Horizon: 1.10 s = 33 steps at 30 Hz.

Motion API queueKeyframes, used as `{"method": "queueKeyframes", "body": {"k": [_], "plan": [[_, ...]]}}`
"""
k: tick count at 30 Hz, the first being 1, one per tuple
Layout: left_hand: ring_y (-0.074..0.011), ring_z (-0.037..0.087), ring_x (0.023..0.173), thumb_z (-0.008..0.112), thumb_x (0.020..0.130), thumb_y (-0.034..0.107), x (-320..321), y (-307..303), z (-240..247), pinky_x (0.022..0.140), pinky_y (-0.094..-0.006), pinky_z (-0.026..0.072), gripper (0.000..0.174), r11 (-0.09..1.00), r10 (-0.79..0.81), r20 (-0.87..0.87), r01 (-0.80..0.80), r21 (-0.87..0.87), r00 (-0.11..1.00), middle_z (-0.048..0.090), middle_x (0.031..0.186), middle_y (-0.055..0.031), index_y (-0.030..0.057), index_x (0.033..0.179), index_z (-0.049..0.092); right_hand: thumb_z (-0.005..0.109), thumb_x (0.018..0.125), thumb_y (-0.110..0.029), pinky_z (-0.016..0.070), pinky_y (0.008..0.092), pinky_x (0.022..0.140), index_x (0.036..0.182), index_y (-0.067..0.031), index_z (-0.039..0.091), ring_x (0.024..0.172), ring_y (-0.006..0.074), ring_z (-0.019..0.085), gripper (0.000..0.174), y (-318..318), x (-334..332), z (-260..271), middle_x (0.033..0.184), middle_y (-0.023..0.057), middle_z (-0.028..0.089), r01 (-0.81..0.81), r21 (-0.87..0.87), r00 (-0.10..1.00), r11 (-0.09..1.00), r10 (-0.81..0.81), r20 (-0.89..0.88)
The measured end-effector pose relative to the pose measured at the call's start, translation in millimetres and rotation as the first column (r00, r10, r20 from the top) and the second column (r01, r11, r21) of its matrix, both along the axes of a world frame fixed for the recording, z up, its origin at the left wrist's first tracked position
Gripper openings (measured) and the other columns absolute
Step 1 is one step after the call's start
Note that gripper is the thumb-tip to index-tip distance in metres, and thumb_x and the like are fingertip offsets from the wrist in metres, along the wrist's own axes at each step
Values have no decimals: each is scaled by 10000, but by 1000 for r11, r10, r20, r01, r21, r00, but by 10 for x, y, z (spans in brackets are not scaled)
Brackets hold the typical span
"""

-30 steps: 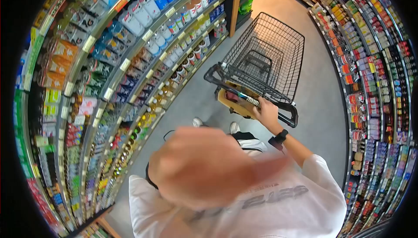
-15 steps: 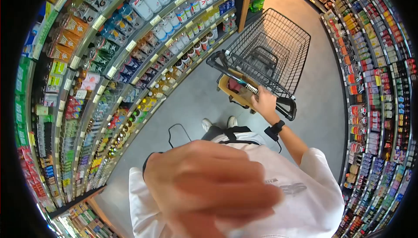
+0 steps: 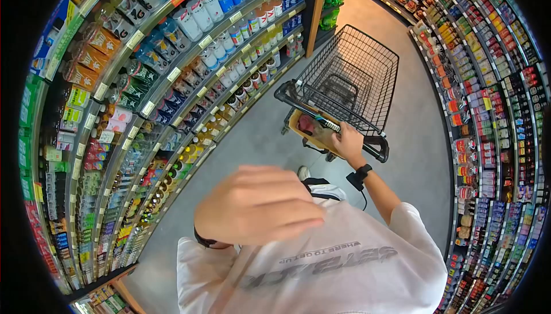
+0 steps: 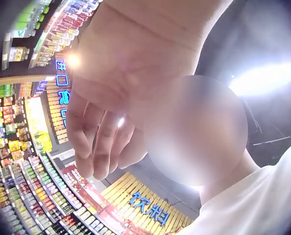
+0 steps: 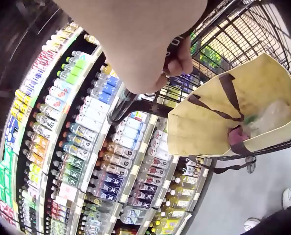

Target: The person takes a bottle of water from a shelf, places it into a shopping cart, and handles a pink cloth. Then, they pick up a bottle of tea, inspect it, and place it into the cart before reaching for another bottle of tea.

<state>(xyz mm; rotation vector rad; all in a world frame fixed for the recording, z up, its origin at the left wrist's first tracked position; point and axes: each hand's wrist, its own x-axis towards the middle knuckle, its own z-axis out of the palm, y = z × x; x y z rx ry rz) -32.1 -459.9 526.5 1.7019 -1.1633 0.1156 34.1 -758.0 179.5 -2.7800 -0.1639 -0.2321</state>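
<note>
My right hand (image 3: 348, 140) grips the black handle (image 3: 379, 148) of a wire shopping cart (image 3: 310, 109). In the right wrist view, the fingers of that hand (image 5: 135, 44) curl round the bar. Beside the handle hangs a tan bag (image 5: 194, 127) with dark straps, holding a pinkish item (image 5: 238, 135) and clear plastic. My left hand (image 3: 258, 205) is raised in front of the white shirt, close to the head camera, touching nothing visible. Seen from the left wrist, this hand (image 4: 121, 93) has loosely bent fingers with gaps between them and nothing held.
Shelves of bottled drinks (image 3: 201, 61) line the left side. More shelves of packaged goods (image 3: 482, 119) curve along the right. Grey floor (image 3: 258, 142) lies between them, with a wooden post (image 3: 317, 12) beyond the drinks. Blue-lettered signs (image 4: 148, 208) hang overhead.
My left hand dropped lower, then rose again, and now appears less blurred. My right hand has stayed on the handle; the cart shifted slightly in view.
</note>
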Motion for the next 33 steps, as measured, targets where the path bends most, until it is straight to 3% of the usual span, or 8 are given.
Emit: {"method": "queueKeyframes", "body": {"k": [7, 11, 13, 16, 22, 26, 29, 33], "plan": [[-177, 670, 733, 730, 807, -36, 136, 635, -200, 639, -273, 508, 145, 899, 438, -150, -433, 62, 887, 727, 866, -98, 3, 947, 733, 659, 797, -267, 519, 477, 628, 893, -50, 548, 748, 359, 660, 262, 17, -60, -6, 815, 147, 645, 13, 15, 1000, 1000, -14, 22], [-119, 652, 792, 622, 965, 71, 467, 1133, -750, 705, -258, 520, 134, 784, 540, -627, -607, 130, 562, 704, 893, -66, -23, 1042, 679, 663, 791, -275, 519, 479, 627, 887, -51, 545, 748, 359, 661, 271, 23, -84, -27, 815, 145, 645, 20, -6, 999, 1000, -20, 39], [-118, 647, 793, 615, 983, 114, 669, 1352, -1276, 707, -259, 526, 180, 712, 639, -584, -673, 201, 501, 694, 880, -54, -24, 1090, 659, 668, 805, -297, 518, 480, 628, 889, -51, 552, 750, 359, 660, 284, 52, -103, 45, 817, 144, 646, 23, 5, 1000, 1000, -24, 12], [-121, 657, 821, 677, 920, 134, 941, 1136, -1851, 740, -280, 541, 262, 658, 749, -368, -682, 320, 551, 706, 909, -50, 32, 1161, 660, 675, 819, -336, 526, 466, 654, 925, -42, 598, 775, 359, 666, 321, 71, -110, 133, 847, 147, 655, -6, 60, 1000, 998, 7, -22], [-351, 520, 1282, 800, 791, 360, 1378, 109, -2844, 1089, -399, 408, 719, 902, 373, -136, -323, 287, 918, 556, 1372, -184, 15, 1365, 538, 685, 838, -388, 542, 443, 765, 1136, -35, 658, 909, 372, 674, 463, -16, -155, 128, 1034, 167, 682, -91, 249, 992, 964, 109, -62], [-399, 346, 1432, 809, 581, 584, 1482, -392, -3485, 1141, -698, 143, 1006, 700, 495, -130, -306, 645, 859, 511, 1454, -146, 134, 1431, 512, 694, 817, -323, 536, 446, 845, 1234, -3, 607, 983, 384, 671, 533, -30, -224, 23, 1093, 214, 681, -154, 171, 986, 973, 164, -43], [-383, 187, 1504, 827, 587, 473, 1260, -522, -3513, 1164, -705, 58, 941, 534, 546, -20, -329, 779, 838, 422, 1519, -135, 170, 1424, 525, 694, 829, -280, 532, 449, 851, 1304, -6, 541, 1006, 392, 657, 570, -67, -254, -59, 1132, 217, 661, -220, 138, 973, 966, 226, -34], [-375, 191, 1499, 814, 644, 419, 1061, -558, -3553, 1179, -695, 28, 838, 534, 608, 14, -422, 733, 794, 458, 1457, -127, 177, 1400, 544, 692, 849, -261, 538, 428, 852, 1341, -2, 523, 1025, 392, 661, 581, -40, -321, 30, 1180, 235, 656, -269, 132, 957, 954, 280, -77]]}}
